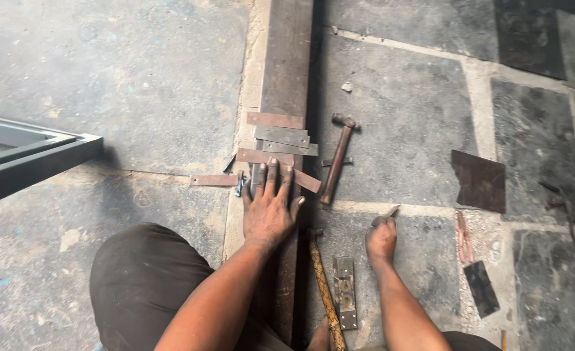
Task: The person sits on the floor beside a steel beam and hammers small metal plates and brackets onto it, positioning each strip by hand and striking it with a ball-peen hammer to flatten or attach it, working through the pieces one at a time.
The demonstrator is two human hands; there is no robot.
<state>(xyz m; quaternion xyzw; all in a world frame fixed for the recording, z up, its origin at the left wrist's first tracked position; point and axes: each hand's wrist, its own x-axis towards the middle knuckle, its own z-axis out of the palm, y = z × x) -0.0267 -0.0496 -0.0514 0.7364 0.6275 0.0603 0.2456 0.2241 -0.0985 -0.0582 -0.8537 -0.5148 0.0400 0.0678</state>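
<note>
Your left hand [269, 209] lies flat, fingers spread, pressing a rusty flat steel strip [280, 169] down on the long dark steel bar [286, 65] that runs along the stone floor [138, 84], likely to keep it from shifting, while your right hand [381, 240] is closed around a small pointed metal marking tool [387, 214] resting by the bar. I count about five strips stacked on the bar plus one more rusty strip [213, 180] on the floor, and two wooden-handled hammers: one [337, 159] just right of the strips, one [325, 292] by your knee.
</note>
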